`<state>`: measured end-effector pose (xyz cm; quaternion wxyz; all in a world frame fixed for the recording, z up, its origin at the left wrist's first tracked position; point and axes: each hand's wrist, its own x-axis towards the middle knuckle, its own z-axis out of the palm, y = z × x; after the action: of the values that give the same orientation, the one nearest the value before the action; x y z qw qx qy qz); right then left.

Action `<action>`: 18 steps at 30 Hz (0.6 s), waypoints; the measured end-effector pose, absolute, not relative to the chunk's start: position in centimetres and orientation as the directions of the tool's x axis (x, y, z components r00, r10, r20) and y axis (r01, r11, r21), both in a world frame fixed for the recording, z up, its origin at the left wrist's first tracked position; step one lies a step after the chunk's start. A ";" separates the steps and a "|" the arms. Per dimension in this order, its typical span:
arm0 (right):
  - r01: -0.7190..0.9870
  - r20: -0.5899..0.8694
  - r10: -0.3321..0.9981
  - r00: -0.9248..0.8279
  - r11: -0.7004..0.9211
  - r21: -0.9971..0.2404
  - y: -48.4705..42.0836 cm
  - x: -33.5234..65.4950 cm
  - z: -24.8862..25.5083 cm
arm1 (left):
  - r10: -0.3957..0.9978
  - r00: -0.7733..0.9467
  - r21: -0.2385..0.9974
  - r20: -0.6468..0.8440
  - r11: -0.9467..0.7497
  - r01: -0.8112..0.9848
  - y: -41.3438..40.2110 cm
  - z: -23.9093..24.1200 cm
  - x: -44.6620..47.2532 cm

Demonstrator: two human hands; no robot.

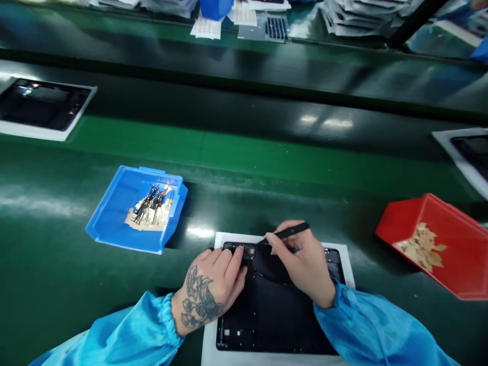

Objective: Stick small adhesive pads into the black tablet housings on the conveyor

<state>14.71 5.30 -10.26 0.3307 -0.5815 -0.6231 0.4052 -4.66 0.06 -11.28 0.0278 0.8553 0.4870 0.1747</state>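
A black tablet housing (pixel 274 315) lies on a white tray (pixel 211 351) at the near edge of the green bench. My left hand (pixel 213 282) rests on the housing's upper left corner, its fingers curled and pressing down near a small component there. My right hand (pixel 305 264) pinches a thin black stick tool (pixel 290 233), whose tip points left at that same corner. Blue sleeves cover both forearms.
A blue bin (pixel 114 218) holding small black cable parts on backing paper sits to the left. At the right stands a red bin (pixel 457 254) with paper scraps. More tablet housings on white trays (pixel 41 129) (pixel 453 152) lie on the conveyor behind.
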 end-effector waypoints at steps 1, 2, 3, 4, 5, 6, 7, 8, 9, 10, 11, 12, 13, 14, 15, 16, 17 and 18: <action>0.456 -0.054 0.993 -0.108 0.001 -0.890 5.3 14.7 -10.3 | 0.841 0.467 0.218 0.272 -0.527 0.822 0.1 -11.2 -4.7; 0.460 -0.041 0.993 -0.112 0.015 -0.888 5.3 14.6 -10.2 | 0.840 0.469 0.218 0.272 -0.529 0.820 0.0 -11.2 -4.7; 0.469 -0.024 0.993 -0.119 0.035 -0.883 5.3 14.6 -10.2 | 0.840 0.471 0.220 0.269 -0.530 0.819 0.0 -11.2 -4.7; 0.480 -0.003 0.992 -0.127 0.059 -0.875 5.3 14.5 -10.1 | 0.840 0.473 0.221 0.265 -0.530 0.819 0.0 -11.2 -4.7; 0.493 0.024 0.990 -0.137 0.089 -0.865 5.2 14.5 -10.0 | 0.840 0.475 0.221 0.261 -0.531 0.818 0.0 -11.2 -4.7; 0.508 0.059 0.987 -0.147 0.127 -0.852 5.1 14.5 -9.9 | 0.840 0.477 0.221 0.258 -0.532 0.818 0.0 -11.2 -4.8; 0.526 0.100 0.982 -0.159 0.170 -0.834 5.1 14.4 -9.9 | 0.840 0.479 0.219 0.256 -0.533 0.817 0.0 -11.2 -4.8; 0.547 0.138 0.975 -0.175 0.213 -0.810 5.0 14.4 -9.8 | 0.838 0.482 0.218 0.255 -0.535 0.816 0.0 -11.3 -4.8; 0.571 0.171 0.967 -0.191 0.251 -0.782 5.0 14.4 -9.7 | 0.837 0.483 0.216 0.257 -0.537 0.815 0.0 -11.3 -4.8; 0.596 0.195 0.959 -0.207 0.281 -0.752 4.9 14.4 -9.7 | 0.836 0.484 0.215 0.257 -0.538 0.815 0.0 -11.3 -4.8; 0.618 0.209 0.953 -0.219 0.302 -0.726 4.9 14.5 -9.7 | 0.837 0.484 0.215 0.256 -0.538 0.815 0.0 -11.3 -4.8; 0.636 0.218 0.949 -0.228 0.315 -0.704 4.8 14.5 -9.7 | 0.838 0.483 0.213 0.254 -0.535 0.817 -0.1 -11.2 -4.8; 0.649 0.225 0.945 -0.236 0.326 -0.688 4.8 14.5 -9.7 | 0.840 0.482 0.210 0.250 -0.533 0.820 -0.1 -11.2 -4.8; 0.656 0.237 0.940 -0.244 0.340 -0.674 4.7 14.4 -9.8 | 0.842 0.481 0.205 0.244 -0.529 0.823 -0.1 -11.2 -4.8; 0.660 0.252 0.934 -0.254 0.358 -0.660 4.6 14.4 -9.8 | 0.844 0.479 0.197 0.241 -0.526 0.827 -0.1 -11.1 -4.8; 0.661 0.270 0.925 -0.268 0.380 -0.647 4.6 14.4 -9.8 | 0.846 0.475 0.193 0.241 -0.521 0.831 -0.1 -11.1 -4.7; 0.660 0.290 0.915 -0.282 0.404 -0.633 4.5 14.4 -9.8 | 0.848 0.469 0.194 0.248 -0.518 0.833 -0.1 -11.0 -4.7; 0.657 0.308 0.904 -0.296 0.427 -0.622 4.5 14.3 -9.9 | 0.849 0.461 0.203 0.257 -0.514 0.833 0.0 -11.0 -4.7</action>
<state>14.32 4.50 -9.85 0.3204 -0.4992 -0.7816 0.1930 -4.69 0.01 -10.99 0.0241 0.8543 0.4925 0.1646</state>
